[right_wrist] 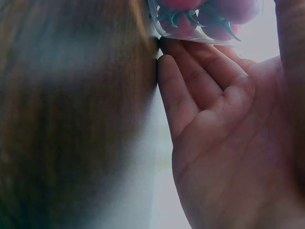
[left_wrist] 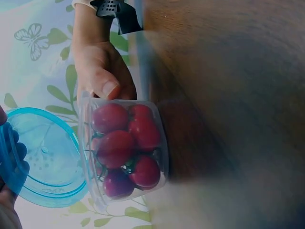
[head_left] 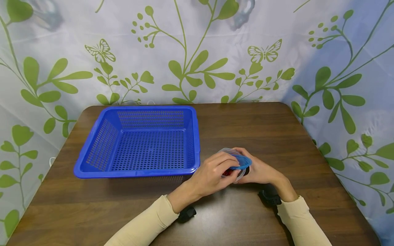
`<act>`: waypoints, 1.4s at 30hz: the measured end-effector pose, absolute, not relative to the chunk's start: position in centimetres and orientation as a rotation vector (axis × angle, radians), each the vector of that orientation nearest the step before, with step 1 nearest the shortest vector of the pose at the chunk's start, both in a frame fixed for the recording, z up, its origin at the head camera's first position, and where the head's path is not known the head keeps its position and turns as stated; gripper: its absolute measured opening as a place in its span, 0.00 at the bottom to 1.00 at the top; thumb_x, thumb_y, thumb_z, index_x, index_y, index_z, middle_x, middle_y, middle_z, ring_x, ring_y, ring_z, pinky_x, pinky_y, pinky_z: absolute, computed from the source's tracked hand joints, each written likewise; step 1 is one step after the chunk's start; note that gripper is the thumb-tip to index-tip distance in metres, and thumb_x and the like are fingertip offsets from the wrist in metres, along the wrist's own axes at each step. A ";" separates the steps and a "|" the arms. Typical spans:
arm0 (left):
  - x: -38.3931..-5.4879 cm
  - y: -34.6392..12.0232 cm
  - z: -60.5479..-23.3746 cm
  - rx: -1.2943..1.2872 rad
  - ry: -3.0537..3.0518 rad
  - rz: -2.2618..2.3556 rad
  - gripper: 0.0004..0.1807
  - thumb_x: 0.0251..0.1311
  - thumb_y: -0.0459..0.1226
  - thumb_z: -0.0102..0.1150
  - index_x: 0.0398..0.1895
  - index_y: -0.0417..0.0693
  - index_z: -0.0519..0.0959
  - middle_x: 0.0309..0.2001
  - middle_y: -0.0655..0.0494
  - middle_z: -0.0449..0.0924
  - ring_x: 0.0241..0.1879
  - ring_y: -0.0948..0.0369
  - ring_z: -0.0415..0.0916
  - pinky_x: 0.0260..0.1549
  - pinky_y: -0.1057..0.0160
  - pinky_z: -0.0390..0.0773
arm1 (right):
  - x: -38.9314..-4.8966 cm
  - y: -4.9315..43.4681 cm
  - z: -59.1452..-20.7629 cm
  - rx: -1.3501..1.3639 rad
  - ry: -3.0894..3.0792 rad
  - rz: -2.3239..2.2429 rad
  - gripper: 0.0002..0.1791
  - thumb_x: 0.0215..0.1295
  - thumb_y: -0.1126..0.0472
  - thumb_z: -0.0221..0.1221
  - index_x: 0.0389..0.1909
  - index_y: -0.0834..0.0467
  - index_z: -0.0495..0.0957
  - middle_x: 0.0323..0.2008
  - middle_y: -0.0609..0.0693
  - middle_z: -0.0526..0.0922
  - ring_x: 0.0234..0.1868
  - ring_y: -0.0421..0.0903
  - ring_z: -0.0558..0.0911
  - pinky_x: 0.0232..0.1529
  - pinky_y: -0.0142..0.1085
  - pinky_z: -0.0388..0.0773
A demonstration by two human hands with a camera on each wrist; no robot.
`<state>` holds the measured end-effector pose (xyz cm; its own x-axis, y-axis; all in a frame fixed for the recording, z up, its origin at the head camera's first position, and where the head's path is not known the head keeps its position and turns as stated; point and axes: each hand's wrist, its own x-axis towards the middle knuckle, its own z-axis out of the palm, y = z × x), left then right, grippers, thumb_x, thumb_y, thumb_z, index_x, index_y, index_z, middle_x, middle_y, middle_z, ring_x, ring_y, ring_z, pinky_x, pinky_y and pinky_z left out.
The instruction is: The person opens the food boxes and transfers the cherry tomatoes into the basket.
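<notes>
A clear plastic container full of red cherry tomatoes with green stems is held in my right hand. Its thumb lies at the container's rim in the left wrist view. From the right wrist view, the fingers of that hand curve along the container's underside. My left hand grips a round, see-through blue lid by its edge. The lid stands tilted off the container's mouth, and its fingers show through the blue plastic. In the head view both hands hide most of the tomatoes.
A large blue plastic basket with perforated walls stands on the left of the brown wooden table, close to my left hand. Behind the table hangs a white curtain with green leaves and butterflies.
</notes>
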<state>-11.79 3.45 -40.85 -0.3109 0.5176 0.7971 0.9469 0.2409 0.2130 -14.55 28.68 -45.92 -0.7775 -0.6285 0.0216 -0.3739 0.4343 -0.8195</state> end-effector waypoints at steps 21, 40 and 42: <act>-11.1 2.5 -39.3 -1.392 -1.872 -0.932 0.05 0.62 0.33 0.65 0.38 0.42 0.85 0.43 0.55 0.84 0.47 0.61 0.81 0.60 0.71 0.76 | -14.5 28.9 -46.1 -0.867 2.445 -1.221 0.57 0.54 0.49 0.78 0.77 0.46 0.52 0.64 0.44 0.75 0.58 0.43 0.80 0.61 0.33 0.77; -10.5 0.7 -38.9 -1.490 -1.821 -0.896 0.07 0.60 0.33 0.69 0.40 0.42 0.84 0.43 0.54 0.86 0.47 0.63 0.82 0.58 0.69 0.77 | -14.7 28.7 -46.1 -0.855 2.448 -1.231 0.57 0.51 0.49 0.80 0.77 0.47 0.54 0.63 0.46 0.75 0.58 0.44 0.79 0.60 0.33 0.78; -10.4 0.6 -39.0 -1.502 -1.816 -0.901 0.07 0.60 0.33 0.69 0.40 0.42 0.85 0.43 0.54 0.86 0.47 0.62 0.82 0.58 0.69 0.77 | -14.7 28.7 -46.1 -0.873 2.457 -1.217 0.57 0.51 0.49 0.80 0.77 0.48 0.54 0.64 0.48 0.76 0.59 0.45 0.79 0.61 0.34 0.77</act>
